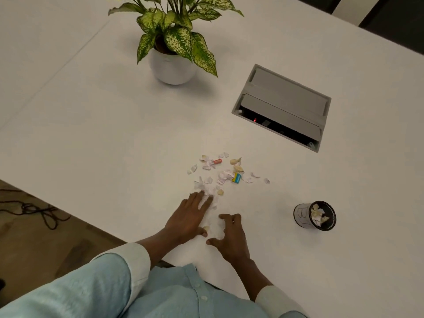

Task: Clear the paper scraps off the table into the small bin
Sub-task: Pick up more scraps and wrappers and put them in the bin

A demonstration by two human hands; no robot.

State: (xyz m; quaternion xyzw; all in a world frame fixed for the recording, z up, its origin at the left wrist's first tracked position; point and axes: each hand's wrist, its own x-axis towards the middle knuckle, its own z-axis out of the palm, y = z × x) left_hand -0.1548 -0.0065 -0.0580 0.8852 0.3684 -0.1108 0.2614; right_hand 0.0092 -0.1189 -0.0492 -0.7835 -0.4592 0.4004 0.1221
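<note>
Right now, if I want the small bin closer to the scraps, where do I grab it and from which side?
Take the small bin by its round side wall, below the black rim, coming from its left with the right hand, which is nearest. It seems to stand upright, mouth open with scraps inside, so a wall grip should keep it level.

No text reads clearly. Blue-yellow scrap mid-worktop has blurred print; small bin wall shows illegible dark scribbles.
</note>
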